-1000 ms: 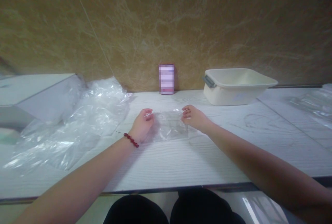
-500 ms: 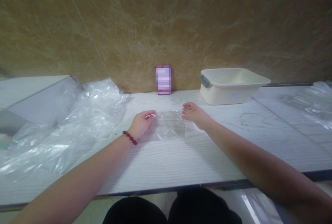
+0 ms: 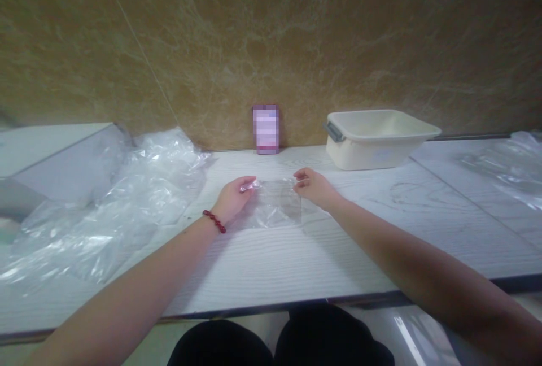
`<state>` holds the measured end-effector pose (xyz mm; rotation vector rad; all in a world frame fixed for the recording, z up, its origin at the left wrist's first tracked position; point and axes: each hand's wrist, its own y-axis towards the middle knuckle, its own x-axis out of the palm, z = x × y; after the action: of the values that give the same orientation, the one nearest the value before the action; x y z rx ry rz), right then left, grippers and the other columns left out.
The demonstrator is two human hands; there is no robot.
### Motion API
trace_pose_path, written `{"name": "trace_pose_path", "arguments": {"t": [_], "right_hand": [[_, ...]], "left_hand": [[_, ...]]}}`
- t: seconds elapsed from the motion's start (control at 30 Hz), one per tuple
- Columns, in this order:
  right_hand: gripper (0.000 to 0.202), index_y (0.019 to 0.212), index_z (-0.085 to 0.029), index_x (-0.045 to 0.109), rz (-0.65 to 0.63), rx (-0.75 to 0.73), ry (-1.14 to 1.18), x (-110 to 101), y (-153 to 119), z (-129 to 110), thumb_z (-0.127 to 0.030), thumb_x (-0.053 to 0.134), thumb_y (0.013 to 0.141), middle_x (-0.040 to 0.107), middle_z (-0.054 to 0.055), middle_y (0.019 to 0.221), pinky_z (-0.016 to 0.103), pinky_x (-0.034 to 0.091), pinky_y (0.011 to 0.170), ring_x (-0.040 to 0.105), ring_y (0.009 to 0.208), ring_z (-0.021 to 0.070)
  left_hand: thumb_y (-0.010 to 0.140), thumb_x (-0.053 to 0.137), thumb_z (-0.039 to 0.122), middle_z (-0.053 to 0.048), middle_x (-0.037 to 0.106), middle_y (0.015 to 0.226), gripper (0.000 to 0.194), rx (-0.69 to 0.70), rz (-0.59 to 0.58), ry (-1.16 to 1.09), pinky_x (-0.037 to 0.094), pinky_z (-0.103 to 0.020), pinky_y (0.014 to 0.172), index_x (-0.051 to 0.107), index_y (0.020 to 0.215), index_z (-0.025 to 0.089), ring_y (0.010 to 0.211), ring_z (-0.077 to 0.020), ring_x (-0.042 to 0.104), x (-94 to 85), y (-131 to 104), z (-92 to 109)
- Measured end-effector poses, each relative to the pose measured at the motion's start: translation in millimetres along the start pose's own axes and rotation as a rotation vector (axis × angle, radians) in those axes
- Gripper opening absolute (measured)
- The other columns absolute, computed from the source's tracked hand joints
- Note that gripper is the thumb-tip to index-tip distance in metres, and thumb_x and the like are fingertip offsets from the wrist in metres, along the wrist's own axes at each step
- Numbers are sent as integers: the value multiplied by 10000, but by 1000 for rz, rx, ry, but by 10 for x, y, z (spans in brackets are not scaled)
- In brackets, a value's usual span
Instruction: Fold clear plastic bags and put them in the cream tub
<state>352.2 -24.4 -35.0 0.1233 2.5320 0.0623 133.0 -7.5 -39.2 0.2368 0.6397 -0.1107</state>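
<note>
A clear plastic bag (image 3: 273, 210) hangs between my hands, low over the white wood-grain table (image 3: 271, 275). My left hand (image 3: 234, 199), with a dark red bead bracelet (image 3: 214, 221) at the wrist, is closed on the bag's upper left corner, where the film is bunched and shiny. At the upper right corner my right hand (image 3: 315, 188) pinches the film between thumb and fingers. The bag is see-through, and the table shows behind it.
Clear plastic bags (image 3: 139, 196) lie heaped on the left beside a white box (image 3: 63, 151). A phone (image 3: 266, 130) leans on the marbled wall. Right of it stands a cream plastic tub (image 3: 376, 146) with a grey handle. More clear bags (image 3: 512, 168) lie far right.
My right hand has shifted slightly left, and its fingers have come closer together at the bag's upper right corner. The left hand has risen a little with its corner.
</note>
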Motion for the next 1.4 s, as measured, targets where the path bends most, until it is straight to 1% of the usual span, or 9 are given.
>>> {"name": "trace_pose_path", "arguments": {"t": [0.17, 0.27, 0.37, 0.47, 0.67, 0.83, 0.97, 1.13, 1.4], "right_hand": [[278, 871, -190, 568, 0, -41, -137, -27, 2, 17, -151, 509, 602, 597, -9, 753, 182, 401, 556, 544, 607, 79], [282, 850, -201, 613, -44, -65, -215, -35, 10, 28, -147, 469, 614, 608, -11, 682, 192, 405, 568, 548, 605, 96], [288, 832, -197, 640, -37, -94, -284, -28, 18, 29, -138, 466, 610, 627, 4, 762, 199, 416, 625, 561, 668, 109], [280, 832, -196, 646, -38, -124, -313, -15, 20, 21, -144, 479, 613, 628, 11, 846, 198, 419, 683, 567, 742, 117], [225, 811, -187, 646, -50, -164, -374, -27, 0, -16, -161, 491, 651, 624, 22, 856, 213, 413, 727, 562, 794, 134], [239, 887, -147, 616, 45, -463, -424, -3, -86, -88, -179, 442, 726, 594, 65, 927, 262, 368, 847, 518, 901, 145], [318, 1033, -134, 551, -67, -618, -448, 116, -198, -142, -206, 367, 784, 532, 82, 1101, 293, 319, 924, 446, 1050, 153], [401, 1147, -92, 465, -161, -579, -568, 222, -266, -101, -260, 305, 819, 417, 125, 1227, 361, 254, 969, 338, 1160, 192], [558, 1270, -77, 289, -269, -484, -783, 162, -368, -72, -410, 241, 825, 242, 133, 1327, 457, 167, 971, 204, 1223, 228]], "left_hand": [[734, 454, 320, -59, 578, 1023, 370, 60, 10, 101, 423, -274, 779, 511, 1070, 177, 887, -160, 549, -65, 7, -7], [761, 412, 330, -73, 532, 1097, 341, 231, 48, 251, 351, -301, 893, 532, 1031, 161, 1026, -170, 470, -117, -33, 78], [791, 362, 345, -65, 527, 1112, 350, 422, -124, 376, 275, -325, 955, 523, 1049, 171, 1071, -170, 434, -99, -130, 222], [807, 332, 379, -71, 471, 1192, 403, 510, -324, 471, 206, -381, 981, 449, 1140, 183, 1136, -187, 372, 4, -252, 322], [805, 261, 481, -132, 304, 1309, 543, 512, -388, 603, 168, -410, 982, 356, 1217, 141, 1218, -233, 228, 177, -414, 271], [809, 225, 485, -143, 262, 1327, 576, 526, -386, 676, 157, -433, 977, 296, 1254, 127, 1230, -255, 183, 188, -438, 236], [810, 226, 474, -136, 258, 1330, 580, 555, -412, 692, 140, -431, 980, 255, 1274, 127, 1230, -253, 180, 195, -410, 235], [825, 190, 442, -127, 220, 1345, 561, 531, -393, 704, 113, -404, 991, 242, 1279, 116, 1242, -225, 150, 195, -381, 211], [831, 152, 446, -96, 231, 1346, 555, 539, -374, 775, 114, -409, 992, 229, 1288, 141, 1242, -215, 151, 172, -353, 162]]}}
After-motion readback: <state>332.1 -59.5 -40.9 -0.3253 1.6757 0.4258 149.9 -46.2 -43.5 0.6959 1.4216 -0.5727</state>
